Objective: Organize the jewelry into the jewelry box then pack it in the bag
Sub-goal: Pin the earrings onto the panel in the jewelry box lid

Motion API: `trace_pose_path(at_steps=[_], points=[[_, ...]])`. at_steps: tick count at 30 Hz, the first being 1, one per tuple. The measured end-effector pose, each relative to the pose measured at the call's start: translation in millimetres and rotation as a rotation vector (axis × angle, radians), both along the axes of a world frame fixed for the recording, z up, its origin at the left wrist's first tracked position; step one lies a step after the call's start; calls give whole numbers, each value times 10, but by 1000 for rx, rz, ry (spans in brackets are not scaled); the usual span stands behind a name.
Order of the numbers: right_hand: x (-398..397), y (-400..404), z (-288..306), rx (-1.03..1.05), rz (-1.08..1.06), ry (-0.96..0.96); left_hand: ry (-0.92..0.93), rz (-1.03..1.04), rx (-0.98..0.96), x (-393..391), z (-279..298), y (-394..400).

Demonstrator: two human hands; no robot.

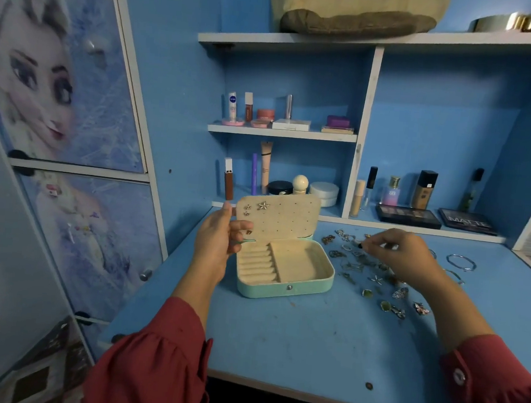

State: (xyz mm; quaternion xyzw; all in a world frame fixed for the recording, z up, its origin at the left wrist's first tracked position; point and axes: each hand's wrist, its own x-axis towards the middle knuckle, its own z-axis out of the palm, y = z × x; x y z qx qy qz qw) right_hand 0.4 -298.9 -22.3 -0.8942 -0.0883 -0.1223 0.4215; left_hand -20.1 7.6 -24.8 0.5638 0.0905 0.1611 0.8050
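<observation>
Between my hands (pixel 219 242) (pixel 396 253), left steadying the stiff lid (pixel 285 215), right fingertips pinch one tiny, light, slippery earring (pixel 358 243).

jewelry box (pixel 284 266) on desk (pixel 310 338), jewelry (pixel 376 273) right

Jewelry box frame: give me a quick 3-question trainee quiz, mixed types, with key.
1. True or false: the jewelry box is open.
2. Which hand steadies its lid? A) left B) right
3. Fill in: the loose jewelry lies on the desk to the box's ____ side.

Key: 1 true. 2 A: the left hand holds the lid edge, the right hand picks at the pile. 3 right.
</observation>
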Motion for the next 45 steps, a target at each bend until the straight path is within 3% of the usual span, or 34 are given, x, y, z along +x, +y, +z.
trace_pose_path(at_steps=[6, 14, 19, 28, 31, 45], points=[[-48, -74, -23, -113, 52, 82, -3, 188, 145, 128, -144, -10], [-68, -232, 29, -360, 42, 137, 14, 178, 230, 244, -280, 39], [-79, -207, 6, -404, 49, 139, 2, 162, 241, 275, -318, 60], [-79, -11, -16, -59, 14, -58, -2, 150, 213, 325, -361, 89], [-40, 186, 4, 97, 23, -51, -4, 143, 211, 338, -366, 100], [182, 1454, -25, 419, 128, -90, -58, 124, 211, 342, -389, 112]])
